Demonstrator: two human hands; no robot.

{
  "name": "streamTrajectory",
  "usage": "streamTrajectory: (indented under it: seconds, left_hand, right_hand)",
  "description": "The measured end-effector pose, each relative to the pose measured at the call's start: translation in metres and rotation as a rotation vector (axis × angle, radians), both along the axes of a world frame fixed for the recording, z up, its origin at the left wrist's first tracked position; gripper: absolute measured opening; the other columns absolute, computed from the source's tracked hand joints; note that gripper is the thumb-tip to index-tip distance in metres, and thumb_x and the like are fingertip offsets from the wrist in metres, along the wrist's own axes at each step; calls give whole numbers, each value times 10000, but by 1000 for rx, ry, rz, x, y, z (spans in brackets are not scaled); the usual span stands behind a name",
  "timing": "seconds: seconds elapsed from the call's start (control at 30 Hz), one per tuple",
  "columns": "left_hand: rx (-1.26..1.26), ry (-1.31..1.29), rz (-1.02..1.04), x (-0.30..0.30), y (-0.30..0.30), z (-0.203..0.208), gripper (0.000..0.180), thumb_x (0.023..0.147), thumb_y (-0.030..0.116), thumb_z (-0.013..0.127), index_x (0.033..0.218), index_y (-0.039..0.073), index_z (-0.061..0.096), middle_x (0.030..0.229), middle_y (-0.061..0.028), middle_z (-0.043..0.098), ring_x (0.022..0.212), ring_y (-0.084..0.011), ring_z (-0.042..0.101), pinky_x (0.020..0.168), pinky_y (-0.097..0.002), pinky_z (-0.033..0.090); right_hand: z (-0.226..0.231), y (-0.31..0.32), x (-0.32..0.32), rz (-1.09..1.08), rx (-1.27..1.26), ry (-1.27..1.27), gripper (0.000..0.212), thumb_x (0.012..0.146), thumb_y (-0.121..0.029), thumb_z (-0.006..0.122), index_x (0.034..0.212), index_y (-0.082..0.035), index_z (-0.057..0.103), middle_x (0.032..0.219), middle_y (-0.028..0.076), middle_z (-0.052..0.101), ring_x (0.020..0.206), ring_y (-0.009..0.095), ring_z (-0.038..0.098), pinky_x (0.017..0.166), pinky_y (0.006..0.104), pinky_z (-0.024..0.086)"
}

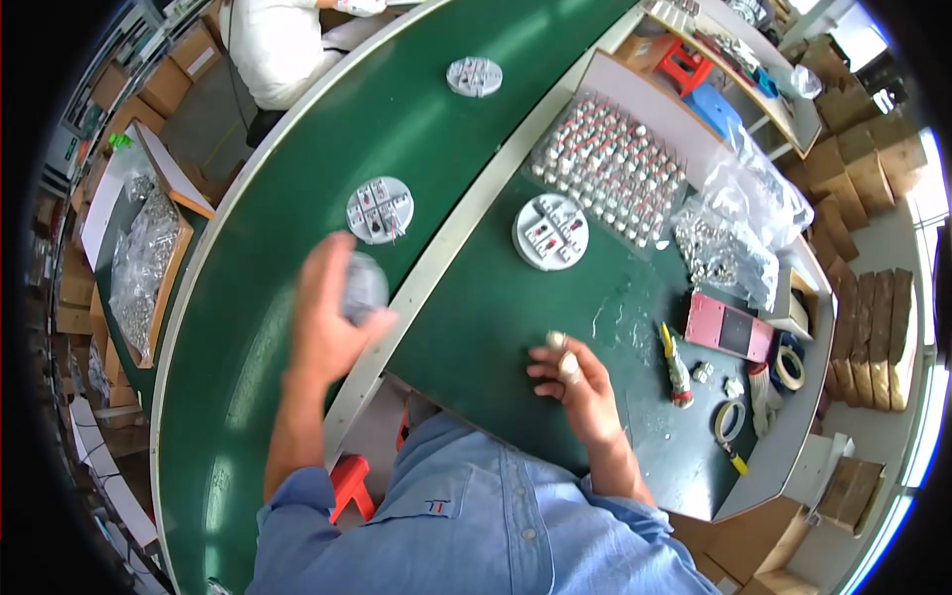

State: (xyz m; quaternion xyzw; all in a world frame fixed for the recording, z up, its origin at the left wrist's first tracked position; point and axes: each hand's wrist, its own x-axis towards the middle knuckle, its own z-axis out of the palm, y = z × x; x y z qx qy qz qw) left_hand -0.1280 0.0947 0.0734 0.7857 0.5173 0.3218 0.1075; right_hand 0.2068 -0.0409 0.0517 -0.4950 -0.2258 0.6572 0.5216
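My left hand (327, 317), smeared by motion, is over the green conveyor belt. Its fingers and thumb close around the edge of a blurred grey disc (367, 288). Just beyond lies a round grey unit (380, 210) with small white parts and wires. My right hand (583, 392) hovers above the green worktop with nothing visible in it. Its thumb and fingers are partly curled and apart, with pale covers on two tips. Farther off on the worktop sits another round grey unit (550, 232), its upper face carrying white blocks and red and black bits.
A tray of small white parts with red wires (610, 164) stands at the back, beside clear plastic bags (734, 238). To the right lie a pink case (729, 327), a yellow-handled tool (674, 362) and tape rolls (730, 421). Across the belt is a person in white (278, 50).
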Motion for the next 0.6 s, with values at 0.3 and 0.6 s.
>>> streamTrajectory:
  seconds: [0.3,0.6]
  left_hand:
    - [-103,-29,-790,141,-44,-11,1142,629,224,999,1584,33,403,1647,-275,382,1410,-422,517,1185,-494,444]
    - [-498,-487,-409,137,-85,-47,1111,773,174,951,1650,2,292,1569,-266,458,1328,-392,584,1126,-470,499]
  right_hand:
    - [-10,6,-4,-30,50,324,616,1114,-164,563,1679,-111,323,1508,189,553,1300,278,606,1067,420,538]
    - [-9,7,-20,-366,205,286,614,1077,-55,585,1651,-113,373,1480,172,575,1271,247,624,1058,396,552]
